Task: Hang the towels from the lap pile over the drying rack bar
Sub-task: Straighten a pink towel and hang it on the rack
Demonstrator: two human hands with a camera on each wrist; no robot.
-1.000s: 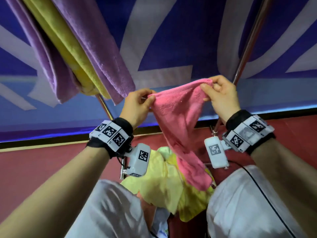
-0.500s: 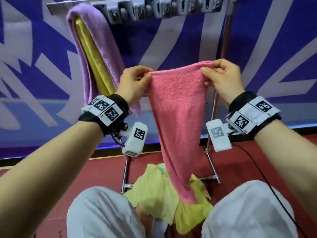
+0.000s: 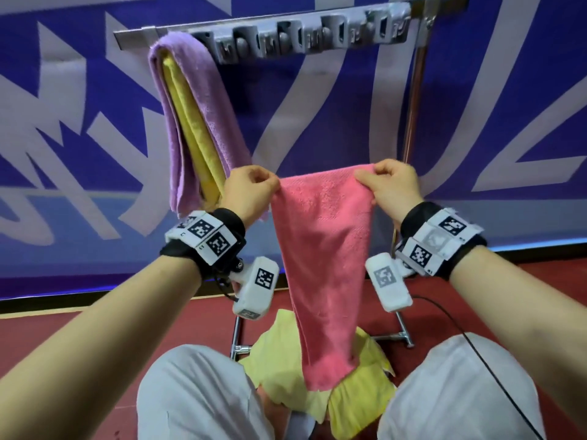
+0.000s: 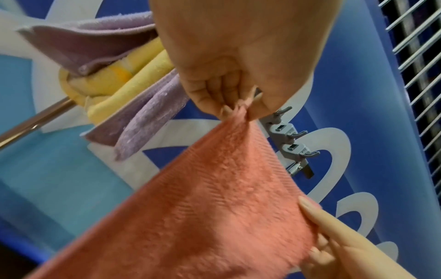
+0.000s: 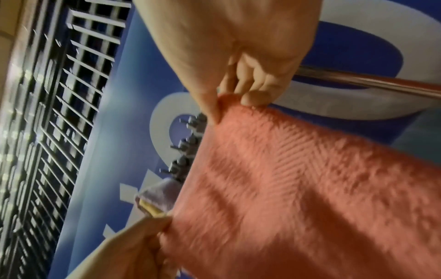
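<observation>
Since the earlier frames the view has tipped up to bring the drying rack bar into sight, and the pink towel now hangs stretched between both hands, below the bar and to the right of the purple towel and yellow towel already draped there. Its lower end trails onto the yellow towels in the lap. Soft, light terry like this sags and bunches, so the top corners look like the sensible hold. That is where the left hand and right hand sit, each pinching a corner between thumb and curled fingers, wrists raised, forearms angled up toward the rack.
</observation>
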